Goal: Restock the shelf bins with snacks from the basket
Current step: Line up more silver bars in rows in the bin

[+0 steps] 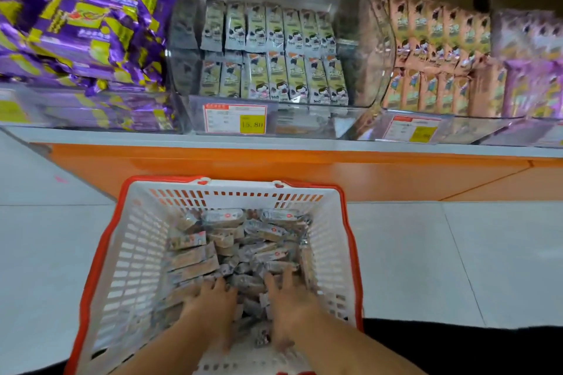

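Left hand (210, 298) and right hand (289, 295) both in white basket (137, 240), fingers spread flat on wrapped snack bars (243, 246), gripping nothing. Clear shelf bin (359, 39) above, part filled.

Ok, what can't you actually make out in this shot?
- Head view: whether the left hand and right hand grip any snacks in the basket; fingertips are buried.
- Snack wrapper print: blurred.
- Right price tag: number smeared.
- Purple bin: cut off by the edge.

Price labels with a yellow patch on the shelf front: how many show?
2 clearly: one price label under the middle bin, another under the bin to its right. Blurred patches at both frame edges may be more.
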`<state>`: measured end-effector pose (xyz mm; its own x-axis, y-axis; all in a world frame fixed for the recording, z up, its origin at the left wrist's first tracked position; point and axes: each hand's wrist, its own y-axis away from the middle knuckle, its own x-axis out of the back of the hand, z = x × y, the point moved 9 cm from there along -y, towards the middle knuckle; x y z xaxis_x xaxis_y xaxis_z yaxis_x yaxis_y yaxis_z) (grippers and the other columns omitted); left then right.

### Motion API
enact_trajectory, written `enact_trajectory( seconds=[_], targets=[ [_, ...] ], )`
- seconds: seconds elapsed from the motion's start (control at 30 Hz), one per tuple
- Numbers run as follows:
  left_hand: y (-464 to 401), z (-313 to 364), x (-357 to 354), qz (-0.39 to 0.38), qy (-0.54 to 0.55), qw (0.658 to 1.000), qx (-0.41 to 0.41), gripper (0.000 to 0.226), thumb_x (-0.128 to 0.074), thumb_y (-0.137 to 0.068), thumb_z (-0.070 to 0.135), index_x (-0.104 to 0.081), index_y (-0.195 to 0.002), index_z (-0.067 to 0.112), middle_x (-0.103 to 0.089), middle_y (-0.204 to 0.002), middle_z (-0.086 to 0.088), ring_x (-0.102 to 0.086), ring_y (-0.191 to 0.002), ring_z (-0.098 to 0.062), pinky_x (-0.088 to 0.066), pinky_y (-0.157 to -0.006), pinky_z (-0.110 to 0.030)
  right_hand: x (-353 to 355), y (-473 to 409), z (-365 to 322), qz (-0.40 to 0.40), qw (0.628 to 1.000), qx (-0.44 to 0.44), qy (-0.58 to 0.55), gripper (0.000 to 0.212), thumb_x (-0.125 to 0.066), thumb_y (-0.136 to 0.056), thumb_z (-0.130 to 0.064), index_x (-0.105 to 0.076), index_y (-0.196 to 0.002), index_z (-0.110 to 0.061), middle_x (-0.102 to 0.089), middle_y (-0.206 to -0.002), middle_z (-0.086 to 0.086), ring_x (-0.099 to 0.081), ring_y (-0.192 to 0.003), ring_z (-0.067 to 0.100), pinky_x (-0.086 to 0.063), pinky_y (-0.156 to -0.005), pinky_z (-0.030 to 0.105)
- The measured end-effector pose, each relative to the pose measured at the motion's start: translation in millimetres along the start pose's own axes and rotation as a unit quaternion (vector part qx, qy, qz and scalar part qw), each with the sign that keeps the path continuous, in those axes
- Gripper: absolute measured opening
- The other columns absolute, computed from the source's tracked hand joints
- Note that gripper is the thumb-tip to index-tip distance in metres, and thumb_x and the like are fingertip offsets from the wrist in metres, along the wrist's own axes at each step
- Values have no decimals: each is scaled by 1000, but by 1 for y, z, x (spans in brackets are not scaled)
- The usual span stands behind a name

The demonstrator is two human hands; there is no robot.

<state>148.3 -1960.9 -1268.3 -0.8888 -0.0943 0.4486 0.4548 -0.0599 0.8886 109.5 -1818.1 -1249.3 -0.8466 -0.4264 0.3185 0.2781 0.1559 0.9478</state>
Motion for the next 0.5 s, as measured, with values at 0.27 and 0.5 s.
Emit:
enact_trajectory(
  seconds=[0.27, 0.5],
  targets=[
    [-4, 3, -2, 3, 22, 1000, -6, 80, -61, -81, 58, -35, -150, 25, -46, -147, -5, -48, -133, -29, -41, -110, -51, 15, 6, 10, 148, 988, -39, 16, 109, -78, -89, -29, 0, -163, -11, -13, -164, 30, -53, -128, 43, -56, -92, 46],
    [-6, 0, 4, -1, -19, 1000, -22, 93, -72, -84, 52, -25, -159, 21, -26, -164, -11, -32, -146, -35, -36, -116, -54, 21, 3, 19, 141, 990, 9, 9, 117, -92, -72, -19, -14, -159, -20, -23, -162, 18, -54, -129, 42, -55, -98, 51]
  ],
)
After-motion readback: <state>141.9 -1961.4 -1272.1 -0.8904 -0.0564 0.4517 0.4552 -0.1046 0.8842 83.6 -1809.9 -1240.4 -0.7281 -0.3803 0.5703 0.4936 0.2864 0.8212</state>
